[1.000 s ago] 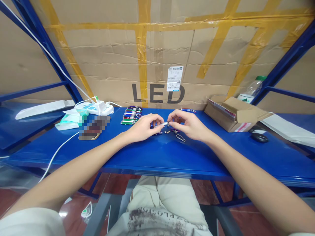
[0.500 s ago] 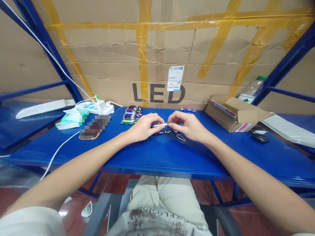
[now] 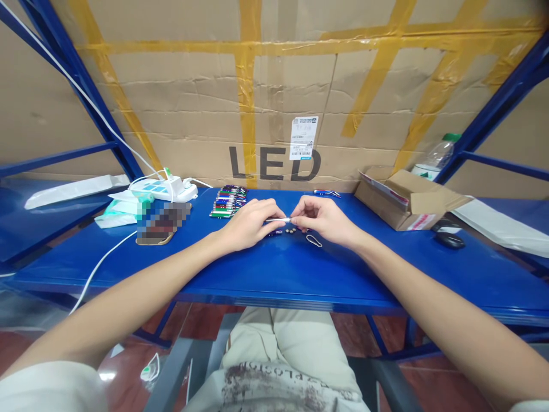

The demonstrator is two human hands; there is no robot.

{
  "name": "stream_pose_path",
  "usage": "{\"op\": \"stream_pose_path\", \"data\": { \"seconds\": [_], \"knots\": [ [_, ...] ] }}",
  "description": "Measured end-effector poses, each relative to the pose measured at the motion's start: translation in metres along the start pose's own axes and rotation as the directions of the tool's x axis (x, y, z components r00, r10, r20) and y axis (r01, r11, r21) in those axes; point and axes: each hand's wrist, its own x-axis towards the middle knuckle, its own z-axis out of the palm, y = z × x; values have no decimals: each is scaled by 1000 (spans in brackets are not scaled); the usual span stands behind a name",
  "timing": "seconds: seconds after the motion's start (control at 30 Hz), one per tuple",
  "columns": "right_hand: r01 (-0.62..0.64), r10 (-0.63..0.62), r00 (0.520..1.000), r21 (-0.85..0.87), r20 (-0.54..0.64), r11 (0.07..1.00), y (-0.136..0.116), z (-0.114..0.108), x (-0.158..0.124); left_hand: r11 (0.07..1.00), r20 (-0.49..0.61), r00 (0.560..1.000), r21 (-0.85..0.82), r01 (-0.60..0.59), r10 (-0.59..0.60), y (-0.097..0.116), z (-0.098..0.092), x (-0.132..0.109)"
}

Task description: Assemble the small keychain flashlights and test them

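Pinching one slim silvery tube (image 3: 280, 220) at frame centre between closed thumb and fingers of left hand (image 3: 247, 225) and right hand (image 3: 323, 220); having about three small metal pieces (image 3: 291, 230), one carabiner (image 3: 314, 241) lying just below, one carton (image 3: 381, 203) at right.

Left hand (image 3: 250, 225) pinching, right hand (image 3: 325, 219) pinching close by, forearms (image 3: 167, 272) converging

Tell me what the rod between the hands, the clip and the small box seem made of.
Rod: probably metal, smooth; it gleams pale silver, though plastic could look alike. Clip: likely bare metal, polished, judging by its thin, bright loop. Small box: cardboard, matt brown, shown by its folded flaps.
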Motion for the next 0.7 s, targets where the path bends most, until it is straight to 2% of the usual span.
{"op": "stream_pose_path", "data": {
  "seconds": [0.23, 0.37, 0.43, 0.57, 0.7],
  "knots": [
    [-135, 137, 991, 191, 2, 972, 1, 1, 2, 976, -17, 993, 186, -114, 119, 0, 0, -1],
    [-251, 252, 967, 384, 47, 889, 0, 1, 2, 932, -62, 982, 330, -148, 178, 3, -2, 1],
    [-275, 268, 960, 443, 78, 853, -2, 0, 3, 903, -79, 977, 402, -152, 200, 5, -3, 2],
    [-250, 242, 967, 461, 78, 852, -3, 1, 2, 889, -116, 974, 441, -125, 194, 8, -4, 4],
    [-147, 163, 986, 352, -17, 924, -1, 4, 2, 942, -158, 979, 329, -70, 128, 6, -3, 2]
  ]
}}
